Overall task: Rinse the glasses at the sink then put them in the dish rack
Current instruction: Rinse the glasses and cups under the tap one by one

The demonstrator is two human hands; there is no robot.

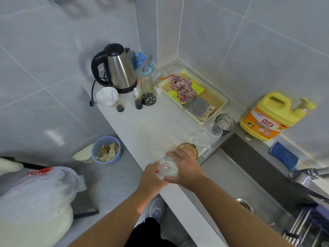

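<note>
Soft, even, cool light fills the scene, and shadows are faint. Pale glare patches lie on the glossy grey floor tiles [53,134]. The stainless steel electric kettle [122,72] and the clear ribbed glass [168,169] carry small highlights. Wide-angle distortion bends tile lines towards the edges, and the top left corner is blurred.

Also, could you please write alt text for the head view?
A left hand and a right hand hold a clear glass above the counter beside the sink; an amber glass and other clear glasses stand just behind.
</note>
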